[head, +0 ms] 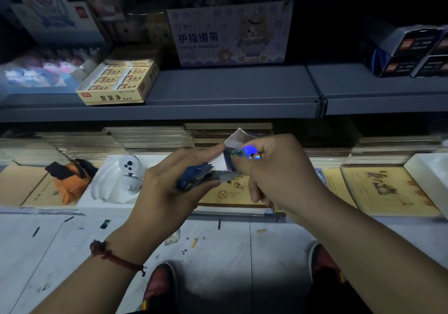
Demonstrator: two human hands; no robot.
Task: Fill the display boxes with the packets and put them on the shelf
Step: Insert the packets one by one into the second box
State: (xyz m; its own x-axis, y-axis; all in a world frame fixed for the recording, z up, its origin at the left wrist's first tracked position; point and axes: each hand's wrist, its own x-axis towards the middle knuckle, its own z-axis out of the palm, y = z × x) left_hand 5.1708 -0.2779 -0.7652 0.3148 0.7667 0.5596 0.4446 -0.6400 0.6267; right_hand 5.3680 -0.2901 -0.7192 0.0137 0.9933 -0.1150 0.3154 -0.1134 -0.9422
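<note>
Below the finger-bandage box (230,32) on the grey shelf (218,88), a person sorts stock. The left hand (167,183) closes its grip round a loose sheaf of blue packets (194,175), while the right hand (274,168) pinches a single holographic packet (244,153), apparently squaring it for loading. Left of the bandage box, an open yellow box (118,81) sits packed with small cartons.

Dim overall, corners falling black (edges bend, wide-angle); the cartoon box (36,74) is blurred; the packet (244,155) glints.
</note>
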